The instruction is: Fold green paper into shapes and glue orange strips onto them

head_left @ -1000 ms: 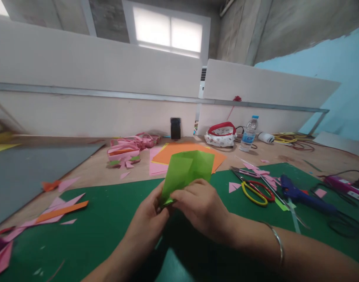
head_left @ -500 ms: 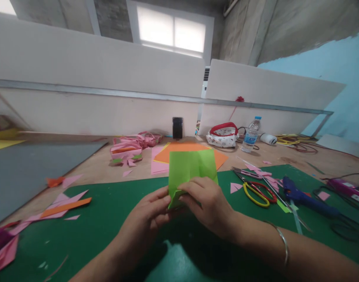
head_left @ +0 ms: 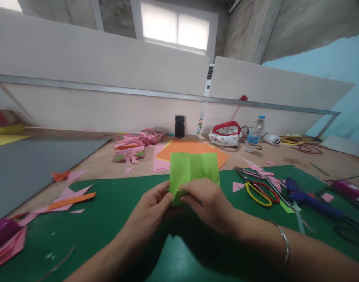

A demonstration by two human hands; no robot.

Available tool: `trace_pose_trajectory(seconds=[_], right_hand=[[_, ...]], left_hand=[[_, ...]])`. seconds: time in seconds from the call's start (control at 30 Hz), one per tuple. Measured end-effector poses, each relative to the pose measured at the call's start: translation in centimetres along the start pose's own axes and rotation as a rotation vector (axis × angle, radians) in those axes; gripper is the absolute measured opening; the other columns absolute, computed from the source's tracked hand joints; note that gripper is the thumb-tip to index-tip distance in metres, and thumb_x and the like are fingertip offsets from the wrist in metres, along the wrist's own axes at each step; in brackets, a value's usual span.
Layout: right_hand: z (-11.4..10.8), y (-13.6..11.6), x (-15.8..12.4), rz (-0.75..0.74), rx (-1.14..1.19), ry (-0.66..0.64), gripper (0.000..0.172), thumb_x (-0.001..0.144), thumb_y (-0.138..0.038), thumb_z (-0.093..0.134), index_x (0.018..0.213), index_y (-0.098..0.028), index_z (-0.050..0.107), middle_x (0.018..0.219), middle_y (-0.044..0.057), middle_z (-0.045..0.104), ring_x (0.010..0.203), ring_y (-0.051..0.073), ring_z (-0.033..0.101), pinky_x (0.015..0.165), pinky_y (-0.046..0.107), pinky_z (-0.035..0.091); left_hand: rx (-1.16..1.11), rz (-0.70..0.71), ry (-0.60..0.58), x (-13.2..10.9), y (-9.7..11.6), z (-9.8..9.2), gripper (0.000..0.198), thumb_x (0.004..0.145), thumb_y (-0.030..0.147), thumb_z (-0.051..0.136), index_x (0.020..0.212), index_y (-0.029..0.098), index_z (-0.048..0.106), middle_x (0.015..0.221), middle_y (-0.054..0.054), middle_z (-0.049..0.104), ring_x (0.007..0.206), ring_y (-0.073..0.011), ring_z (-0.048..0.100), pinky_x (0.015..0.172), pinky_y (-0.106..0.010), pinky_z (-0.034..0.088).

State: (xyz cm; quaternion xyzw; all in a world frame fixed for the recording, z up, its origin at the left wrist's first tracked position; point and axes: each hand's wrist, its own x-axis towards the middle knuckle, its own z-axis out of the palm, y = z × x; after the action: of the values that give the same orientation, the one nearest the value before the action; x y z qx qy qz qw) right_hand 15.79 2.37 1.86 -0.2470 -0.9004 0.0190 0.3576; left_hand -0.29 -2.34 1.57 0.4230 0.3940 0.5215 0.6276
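Left hand (head_left: 151,201) is pinching the lower left corner of a creased, thin, roughly rectangular green paper (head_left: 179,168); right hand (head_left: 207,199) is gripping its lower edge closely. Both are holding it raised over the smooth green mat (head_left: 111,215).

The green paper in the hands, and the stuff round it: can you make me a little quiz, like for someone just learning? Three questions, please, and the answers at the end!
1. On which side does the person wear the silver bangle? A. left only; B. right only; C. both.
2. True or false: the left hand and the right hand both touch the green paper.
3. Fill in the missing word: the scissors have one yellow handle and one ____ handle.

Key: 1. B. 2. True. 3. red.
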Motion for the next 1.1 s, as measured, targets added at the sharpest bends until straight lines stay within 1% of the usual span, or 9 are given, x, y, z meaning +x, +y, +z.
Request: trace_pose_trajectory(seconds=[0.3, 0.47, 0.53, 0.6, 0.7, 0.77, 0.83, 1.0, 1.1], right_hand=[[0.1, 0.1, -0.1, -0.010, 0.016, -0.082, 0.018, 0.081, -0.009, 0.060, 0.097, -0.017, 0.064, 0.086, 0.003, 0.073, 0.073, 0.016, 0.065, 0.068, 0.027, 0.044], [0.1, 0.2, -0.2, -0.055, 0.023, -0.183, 0.009, 0.085, -0.012, 0.058, 0.087, -0.018, 0.064, 0.078, 0.001, 0.072, 0.074, 0.016, 0.066, 0.068, 0.027, 0.041], [0.2, 0.1, -0.4, -0.027, 0.040, -0.191, 0.010, 0.085, -0.014, 0.059, 0.091, -0.020, 0.065, 0.082, 0.001, 0.073, 0.076, 0.016, 0.066, 0.070, 0.027, 0.041], [0.3, -0.1, -0.6, -0.004, 0.057, -0.162, 0.019, 0.085, -0.017, 0.059, 0.104, -0.019, 0.063, 0.091, 0.003, 0.073, 0.080, 0.018, 0.066, 0.072, 0.029, 0.043], [0.5, -0.5, -0.9, -0.010, 0.084, -0.040, 0.033, 0.086, -0.017, 0.057, 0.119, -0.016, 0.055, 0.095, 0.006, 0.071, 0.082, 0.019, 0.064, 0.073, 0.030, 0.046], [0.7, -0.6, -1.0, -0.021, 0.102, 0.035, 0.027, 0.087, -0.016, 0.054, 0.114, -0.017, 0.057, 0.088, 0.005, 0.070, 0.078, 0.019, 0.063, 0.071, 0.030, 0.047], [0.9, -0.6, -1.1, -0.026, 0.102, 0.054, 0.021, 0.088, -0.016, 0.052, 0.108, -0.019, 0.060, 0.083, 0.004, 0.070, 0.074, 0.018, 0.062, 0.069, 0.029, 0.047], [1.7, -0.2, -1.0, -0.027, 0.112, -0.128, 0.032, 0.090, -0.014, 0.048, 0.120, -0.021, 0.058, 0.094, 0.005, 0.071, 0.080, 0.017, 0.064, 0.074, 0.030, 0.050], [2.0, 0.4, -1.2, -0.054, 0.088, -0.169, 0.041, 0.090, -0.015, 0.046, 0.130, -0.019, 0.052, 0.086, 0.006, 0.070, 0.073, 0.018, 0.063, 0.069, 0.031, 0.052]], left_hand=[[0.002, 0.008, 0.036, 0.0, 0.2, 0.4, 0.042, 0.084, 0.023, 0.059, 0.126, 0.020, 0.052, 0.098, -0.004, 0.074, 0.076, -0.0148, 0.070, 0.071, -0.024, 0.052], [0.019, 0.005, 0.027, 0.1, -0.2, 0.1, 0.041, 0.085, 0.024, 0.058, 0.125, 0.018, 0.051, 0.101, -0.005, 0.073, 0.079, -0.0147, 0.069, 0.072, -0.024, 0.051], [0.026, 0.005, 0.026, 0.2, -0.3, 0.0, 0.041, 0.086, 0.025, 0.058, 0.125, 0.018, 0.050, 0.101, -0.005, 0.073, 0.078, -0.0146, 0.069, 0.073, -0.025, 0.051], [0.036, 0.012, 0.031, 0.3, -0.4, -0.2, 0.040, 0.085, 0.024, 0.058, 0.124, 0.018, 0.051, 0.100, -0.005, 0.073, 0.079, -0.0144, 0.068, 0.074, -0.025, 0.050], [0.046, 0.021, 0.044, 0.5, -0.5, -0.5, 0.041, 0.083, 0.022, 0.059, 0.123, 0.018, 0.052, 0.100, -0.005, 0.073, 0.082, -0.0152, 0.068, 0.076, -0.026, 0.049], [0.048, 0.021, 0.051, 0.6, -0.6, -0.6, 0.044, 0.081, 0.022, 0.060, 0.124, 0.016, 0.050, 0.100, -0.007, 0.072, 0.081, -0.0171, 0.068, 0.076, -0.029, 0.050], [0.059, 0.026, 0.062, 0.7, -0.8, -0.6, 0.047, 0.080, 0.022, 0.058, 0.126, 0.016, 0.048, 0.099, -0.008, 0.072, 0.080, -0.0182, 0.068, 0.076, -0.031, 0.050], [0.146, 0.078, 0.076, 0.6, -1.4, -0.4, 0.052, 0.077, 0.012, 0.049, 0.128, 0.016, 0.044, 0.106, -0.008, 0.070, 0.091, -0.0202, 0.066, 0.079, -0.033, 0.049], [0.264, 0.142, 0.088, 0.9, -1.5, -1.1, 0.054, 0.072, 0.007, 0.048, 0.125, 0.017, 0.048, 0.112, -0.008, 0.067, 0.104, -0.0222, 0.062, 0.086, -0.034, 0.047]])
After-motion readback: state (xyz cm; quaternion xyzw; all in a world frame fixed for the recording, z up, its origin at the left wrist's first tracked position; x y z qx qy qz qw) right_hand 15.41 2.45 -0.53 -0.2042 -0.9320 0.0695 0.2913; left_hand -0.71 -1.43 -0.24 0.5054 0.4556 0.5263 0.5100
